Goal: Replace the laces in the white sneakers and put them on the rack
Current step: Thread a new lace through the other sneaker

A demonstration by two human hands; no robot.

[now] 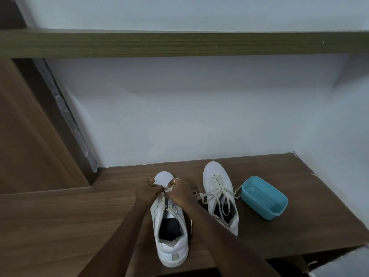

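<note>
Pale wall backs a brown wooden surface (pixel 79 216), and an olive shelf (pixel 179 45) runs across above it. We see the sneaker (pixel 171 236) lying on that surface with its long axis running straight away from us: heel nearest, toe toward the wall.

Both hands meet over its front end, just behind the toe cap. The left hand (pixel 146 191) comes in from the left of the eyelet rows and the right hand (pixel 180 191) from the right, with the knuckles nearly touching. The fingers (pixel 173 182) of both are curled tight and pinch a short bit of lace (pixel 168 189) between them at the lowest eyelets. The rest of the lace trails back along the tongue toward the heel.

So the lace lies directly under the fingertips, and we judge that any pull has to go up or back along the sneaker's axis, toward us. Neither hand is nearer than the other. Both forearms reach forward, converging over the sneaker's opening, with the wrists bent slightly down.

A second sneaker (pixel 217 176) lies just to the right, roughly parallel, with its lace loose in the eyelets. Beyond it sits a blue tub (pixel 265 196), with one lace end reaching to its rim. We judge the relacing to be at an early stage. We cannot tell whether the shelf is the rack.
</note>
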